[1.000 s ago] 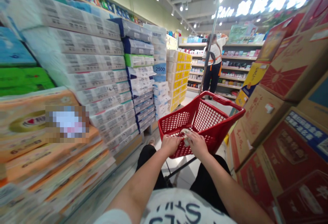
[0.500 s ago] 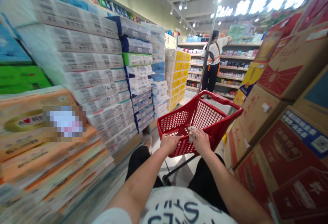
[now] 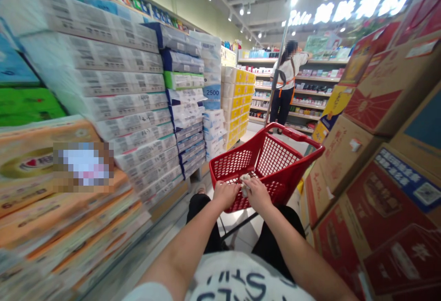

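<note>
A red plastic shopping cart (image 3: 275,156) with latticed walls stands right in front of my knees. My left hand (image 3: 225,195) is closed over its near rim, toward the left corner. Close beside it, my right hand (image 3: 257,195) pinches a crumpled whitish cloth (image 3: 245,182) against the same rim. The fingertips of both hands are near each other, and part of the cloth is hidden under my right fingers. Through the lattice the cart's floor shows in part.
Stacked packs of tissue paper (image 3: 127,82) and orange packs (image 3: 62,200) line the left side. Cardboard cartons (image 3: 372,94) are piled at the right. Ahead, a person (image 3: 286,76) reaches toward shelves (image 3: 312,85), near a metal pole (image 3: 274,89).
My right hand has slid left along the cart's rim with the cloth, closer to my left hand. My left hand stays on the rim. The person ahead has shifted slightly.
</note>
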### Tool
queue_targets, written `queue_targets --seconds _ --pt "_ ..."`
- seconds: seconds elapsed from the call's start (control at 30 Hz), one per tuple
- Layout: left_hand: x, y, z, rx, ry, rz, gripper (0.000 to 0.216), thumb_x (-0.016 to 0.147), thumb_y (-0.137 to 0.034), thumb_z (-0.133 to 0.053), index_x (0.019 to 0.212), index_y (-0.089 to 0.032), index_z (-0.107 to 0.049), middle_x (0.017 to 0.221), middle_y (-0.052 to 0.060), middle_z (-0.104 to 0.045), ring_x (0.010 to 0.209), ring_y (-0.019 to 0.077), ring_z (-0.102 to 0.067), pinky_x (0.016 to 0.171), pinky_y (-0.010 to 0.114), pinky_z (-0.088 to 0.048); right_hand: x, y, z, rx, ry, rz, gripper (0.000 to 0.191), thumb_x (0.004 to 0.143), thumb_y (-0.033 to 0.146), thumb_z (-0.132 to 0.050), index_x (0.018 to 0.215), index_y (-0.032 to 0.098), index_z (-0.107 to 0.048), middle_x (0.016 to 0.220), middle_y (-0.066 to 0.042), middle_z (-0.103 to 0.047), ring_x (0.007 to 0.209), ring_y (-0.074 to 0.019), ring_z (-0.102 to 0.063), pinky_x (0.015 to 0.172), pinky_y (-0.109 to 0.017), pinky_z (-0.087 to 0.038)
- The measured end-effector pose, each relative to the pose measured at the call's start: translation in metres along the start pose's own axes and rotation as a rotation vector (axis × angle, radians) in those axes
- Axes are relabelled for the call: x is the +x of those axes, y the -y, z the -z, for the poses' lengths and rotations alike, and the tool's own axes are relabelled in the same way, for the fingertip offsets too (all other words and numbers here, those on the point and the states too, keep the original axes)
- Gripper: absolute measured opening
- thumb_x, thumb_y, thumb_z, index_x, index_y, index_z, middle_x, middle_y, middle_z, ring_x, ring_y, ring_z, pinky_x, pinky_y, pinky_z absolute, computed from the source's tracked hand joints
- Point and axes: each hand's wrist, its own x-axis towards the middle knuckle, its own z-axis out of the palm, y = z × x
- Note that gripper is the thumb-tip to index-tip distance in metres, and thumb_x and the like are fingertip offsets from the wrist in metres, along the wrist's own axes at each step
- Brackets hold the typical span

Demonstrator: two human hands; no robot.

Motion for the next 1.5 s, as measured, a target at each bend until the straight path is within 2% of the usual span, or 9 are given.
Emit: queue_targets --seconds 0.17,0.43,0.6,0.73,0.9,1.07,1.23,1.4,1.5 --pt "0.001 0.000 0.000 0.003 -0.005 0.004 0.047 0.099 -0.038 -0.018 0.095 -0.026 -0.063 0.093 0.004 -0.071 0.086 0.0199 -0.063 0.084 0.040 -0.033 -0.002 -0.019 0.005 -0.022 -0.015 -0.018 0.035 0.088 0.021 -0.047 0.119 0.029 -0.061 0.127 -0.003 -0.059 0.121 -0.0213 -0.046 0.095 -0.037 -0.040" --pt "0.001 0.000 0.001 0.008 0.024 0.012 0.045 0.099 -0.037 -0.020 0.096 -0.024 -0.063 0.093 0.005 -0.071 0.086 0.0209 -0.063 0.083 0.041 -0.033 -0.021 -0.033 -0.016 0.096 -0.299 -0.057 0.028 0.087 0.020 -0.046 0.107 0.019 -0.065 0.119 -0.012 -0.057 0.113 -0.0234 -0.049 0.097 -0.038 -0.042" --pt "0.001 0.005 -0.004 0.047 -0.001 -0.050 0.033 0.098 -0.035 -0.028 0.103 -0.029 -0.059 0.096 0.002 -0.071 0.085 0.0204 -0.063 0.079 0.040 -0.034 -0.033 -0.014 -0.038 0.160 -0.139 -0.025 0.016 0.083 0.020 -0.049 0.093 0.021 -0.062 0.102 -0.008 -0.056 0.091 -0.0191 -0.056 0.077 -0.029 -0.048" --pt "0.002 0.006 -0.006 0.068 -0.003 -0.055 0.033 0.098 -0.036 -0.027 0.102 -0.028 -0.059 0.095 0.002 -0.071 0.085 0.0207 -0.063 0.080 0.040 -0.034 -0.032 -0.004 -0.035 0.096 -0.106 0.021 0.021 0.082 0.017 -0.049 0.100 0.021 -0.061 0.102 -0.008 -0.057 0.093 -0.0191 -0.056 0.081 -0.029 -0.045" --pt "0.006 0.005 -0.007 0.072 0.000 -0.052 0.035 0.098 -0.035 -0.026 0.102 -0.027 -0.060 0.094 0.003 -0.071 0.085 0.0202 -0.064 0.083 0.040 -0.034 -0.033 0.001 -0.032 -0.077 0.092 0.021 0.014 0.082 0.019 -0.053 0.090 0.021 -0.065 0.095 -0.006 -0.063 0.086 -0.0189 -0.057 0.077 -0.028 -0.042" --pt "0.006 0.002 -0.004 0.045 0.031 -0.014 0.035 0.098 -0.037 -0.028 0.101 -0.026 -0.061 0.093 0.005 -0.071 0.089 0.0204 -0.064 0.086 0.041 -0.035 -0.027 0.005 -0.026 -0.092 -0.023 0.081 0.021 0.086 0.020 -0.050 0.102 0.020 -0.064 0.102 -0.008 -0.063 0.096 -0.0206 -0.054 0.085 -0.030 -0.039" --pt "0.003 0.002 -0.001 0.013 0.020 -0.008 0.035 0.098 -0.038 -0.029 0.100 -0.025 -0.061 0.093 0.006 -0.070 0.089 0.0213 -0.064 0.086 0.041 -0.035 -0.027 0.009 -0.025 -0.107 0.151 0.065 0.019 0.084 0.019 -0.051 0.095 0.022 -0.066 0.098 -0.006 -0.064 0.091 -0.0193 -0.055 0.080 -0.028 -0.039" --pt "0.003 0.004 -0.005 0.024 0.018 -0.021 0.035 0.097 -0.032 -0.029 0.098 -0.022 -0.063 0.093 0.007 -0.071 0.087 0.0221 -0.064 0.086 0.042 -0.034 -0.024 0.011 -0.025 -0.089 -0.017 0.099 0.022 0.084 0.016 -0.048 0.096 0.020 -0.066 0.097 -0.008 -0.062 0.095 -0.0206 -0.053 0.084 -0.030 -0.039" --pt "0.003 0.005 -0.006 0.032 0.019 -0.028 0.032 0.097 -0.032 -0.031 0.102 -0.023 -0.062 0.094 0.007 -0.071 0.087 0.0228 -0.064 0.085 0.043 -0.033 -0.023 0.009 -0.025 -0.120 0.077 0.079 0.020 0.084 0.018 -0.050 0.095 0.021 -0.066 0.098 -0.007 -0.063 0.093 -0.0200 -0.053 0.082 -0.030 -0.039"
